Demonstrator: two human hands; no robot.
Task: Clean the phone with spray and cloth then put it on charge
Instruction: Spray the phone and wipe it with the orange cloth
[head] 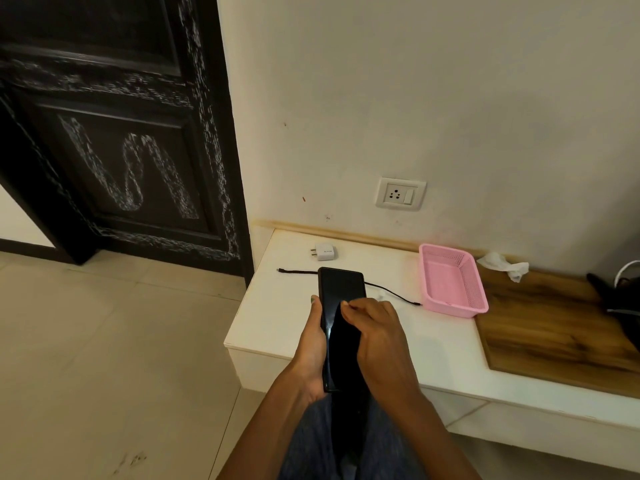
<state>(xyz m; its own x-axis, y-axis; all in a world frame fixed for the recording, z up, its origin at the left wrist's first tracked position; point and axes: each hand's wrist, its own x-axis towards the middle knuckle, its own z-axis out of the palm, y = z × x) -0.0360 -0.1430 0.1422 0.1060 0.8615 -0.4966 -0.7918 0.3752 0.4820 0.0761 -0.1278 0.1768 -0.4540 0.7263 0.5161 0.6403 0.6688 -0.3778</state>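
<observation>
Phone (341, 289), a flat black slab with rounded corners and a dark glossy screen, is held upright above the near edge of the white shelf (277, 323). Left hand (313, 344) grips it along its left edge, thumb on the rim. Right hand (375, 327) has its fingers curled and pinches a dark cloth (341, 327) against the lower screen; the cloth hangs down towards the lap.

White charger plug (325, 251), boxy with metal pins, lies on the shelf near the wall; small grey print on its face is too blurred to read. Black braided cable (301, 271) lies behind the phone, loose ends apart from the plug. Pink plastic basket (450, 282), rectangular with perforated walls, sits to the right, straddling the join with a wood-grain board (554, 323). Crumpled white tissue (504, 265) lies beyond it. White wall socket (400, 194), three-hole with a rocker switch, is set in the plaster above. Black panelled door (121, 133) bears rough white chalk scrawl, not legible as a word.
</observation>
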